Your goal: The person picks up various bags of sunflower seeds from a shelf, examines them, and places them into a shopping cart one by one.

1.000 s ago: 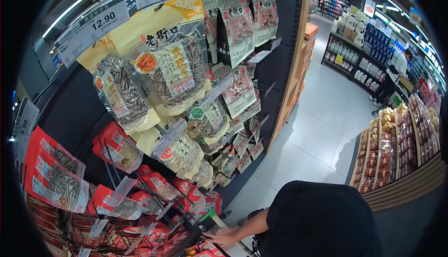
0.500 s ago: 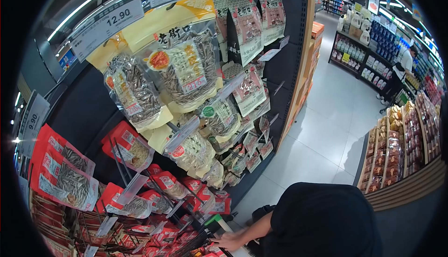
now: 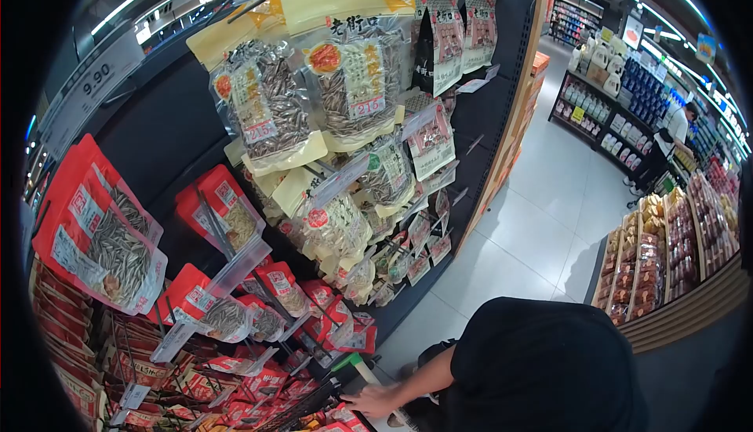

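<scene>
My right hand point(image 3: 375, 401) reaches in from a black sleeve point(image 3: 541, 361) at the bottom. It lies across a pale bar with a green end point(image 3: 345, 362), which looks like a shopping cart handle. Its fingers stretch left past the bar toward dark wire mesh point(image 3: 314, 402), and I see nothing gripped in them. Red packets point(image 3: 339, 416) show just below the fingertips. My left hand is out of view. Left of the hand hang red bags of small dried fish point(image 3: 208, 306), on hooks with price tags.
Large clear-fronted bags of dried fish point(image 3: 345, 79) hang on the dark rack above. A big red bag point(image 3: 106, 228) juts out at left. A tiled aisle point(image 3: 525, 220) runs along the right, beside a snack bin point(image 3: 651, 252). Another person point(image 3: 667, 142) stands by far shelves.
My view has shifted left, so the upper bags appear further right and more upright. My right hand appears slightly higher and further left, still by the bar.
</scene>
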`<state>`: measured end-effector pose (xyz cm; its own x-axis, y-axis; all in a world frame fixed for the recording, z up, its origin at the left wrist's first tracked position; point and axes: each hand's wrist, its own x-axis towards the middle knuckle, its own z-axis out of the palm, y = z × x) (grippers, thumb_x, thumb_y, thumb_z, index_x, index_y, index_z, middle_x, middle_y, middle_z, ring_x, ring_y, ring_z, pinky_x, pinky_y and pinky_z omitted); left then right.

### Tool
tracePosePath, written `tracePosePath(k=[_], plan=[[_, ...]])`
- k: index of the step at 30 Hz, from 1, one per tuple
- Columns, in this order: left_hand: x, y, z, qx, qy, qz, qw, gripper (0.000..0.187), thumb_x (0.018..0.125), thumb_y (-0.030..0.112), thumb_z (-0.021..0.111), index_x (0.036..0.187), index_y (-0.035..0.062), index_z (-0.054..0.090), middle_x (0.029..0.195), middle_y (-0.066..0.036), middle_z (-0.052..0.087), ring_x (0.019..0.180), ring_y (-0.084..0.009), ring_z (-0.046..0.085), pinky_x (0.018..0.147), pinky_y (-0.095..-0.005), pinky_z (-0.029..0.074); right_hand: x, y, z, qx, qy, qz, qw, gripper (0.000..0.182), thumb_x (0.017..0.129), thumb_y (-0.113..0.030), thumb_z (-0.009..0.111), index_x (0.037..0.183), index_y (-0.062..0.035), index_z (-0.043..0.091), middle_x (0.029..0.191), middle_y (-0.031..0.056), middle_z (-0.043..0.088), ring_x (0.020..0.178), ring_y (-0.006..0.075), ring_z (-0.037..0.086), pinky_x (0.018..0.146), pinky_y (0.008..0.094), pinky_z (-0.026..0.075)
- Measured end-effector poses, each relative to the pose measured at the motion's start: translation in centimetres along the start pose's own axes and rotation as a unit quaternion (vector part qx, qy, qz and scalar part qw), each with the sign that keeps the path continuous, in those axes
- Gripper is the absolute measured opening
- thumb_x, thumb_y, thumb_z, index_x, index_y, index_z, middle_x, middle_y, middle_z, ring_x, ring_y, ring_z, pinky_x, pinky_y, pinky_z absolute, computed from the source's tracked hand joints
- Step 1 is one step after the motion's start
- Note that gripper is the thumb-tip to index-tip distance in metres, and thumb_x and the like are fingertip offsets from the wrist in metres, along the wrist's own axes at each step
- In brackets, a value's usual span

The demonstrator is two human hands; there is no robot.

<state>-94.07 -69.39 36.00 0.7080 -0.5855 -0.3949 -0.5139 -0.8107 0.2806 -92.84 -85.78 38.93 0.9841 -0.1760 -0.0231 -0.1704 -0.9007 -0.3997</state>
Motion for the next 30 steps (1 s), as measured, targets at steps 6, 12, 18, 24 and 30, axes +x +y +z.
tracePosePath(k=[6,12,18,24,30], plan=[[-0.2,-2.6,-0.4,-0.012,-0.004,-0.015,1.000,0.041,0.090,0.037,0.046,0.101,0.0015,0.062,0.086,-0.021,0.063,0.082,-0.0397,0.061,0.075,-0.0466,0.048,1.4,-1.1,1.4,-0.002,-0.020,0.025,0.999,0.053,0.077,-0.023,0.060,0.126,-0.0122,0.044,0.142,0.0168,0.036,0.063,0.0264,0.064,0.051,0.0372,0.050],[-0.3,-5.7,-1.1,-0.018,-0.010,-0.022,1.000,0.042,0.090,0.038,0.044,0.101,0.0016,0.063,0.084,-0.021,0.064,0.081,-0.0397,0.061,0.074,-0.0468,0.048,1.4,-1.3,0.7,-0.021,-0.023,0.032,0.999,0.052,0.079,-0.025,0.060,0.128,-0.0160,0.044,0.144,0.0125,0.034,0.062,0.0266,0.063,0.050,0.0380,0.049],[-0.4,-8.8,-1.7,-0.022,-0.008,-0.024,0.999,0.043,0.091,0.038,0.043,0.100,0.0017,0.063,0.082,-0.020,0.064,0.080,-0.0397,0.061,0.073,-0.0469,0.048,1.5,-1.8,1.0,-0.025,-0.031,0.049,0.998,0.050,0.079,-0.026,0.059,0.126,-0.0164,0.046,0.144,0.0111,0.034,0.064,0.0266,0.064,0.051,0.0383,0.050],[-0.7,-11.5,-1.8,-0.028,-0.010,-0.044,0.999,0.043,0.091,0.039,0.041,0.099,0.0018,0.063,0.080,-0.020,0.064,0.078,-0.0397,0.062,0.072,-0.0471,0.048,2.3,-2.8,1.4,-0.041,-0.031,0.052,0.997,0.050,0.079,-0.026,0.059,0.127,-0.0170,0.046,0.143,0.0104,0.035,0.068,0.0260,0.064,0.052,0.0375,0.050],[-0.6,-13.6,-1.9,-0.034,-0.007,-0.066,0.997,0.044,0.092,0.039,0.040,0.098,0.0018,0.063,0.078,-0.019,0.064,0.077,-0.0397,0.062,0.071,-0.0473,0.048,3.3,-3.2,2.4,-0.045,-0.025,0.040,0.998,0.050,0.079,-0.026,0.059,0.126,-0.0166,0.046,0.143,0.0107,0.036,0.071,0.0254,0.064,0.052,0.0378,0.050]])
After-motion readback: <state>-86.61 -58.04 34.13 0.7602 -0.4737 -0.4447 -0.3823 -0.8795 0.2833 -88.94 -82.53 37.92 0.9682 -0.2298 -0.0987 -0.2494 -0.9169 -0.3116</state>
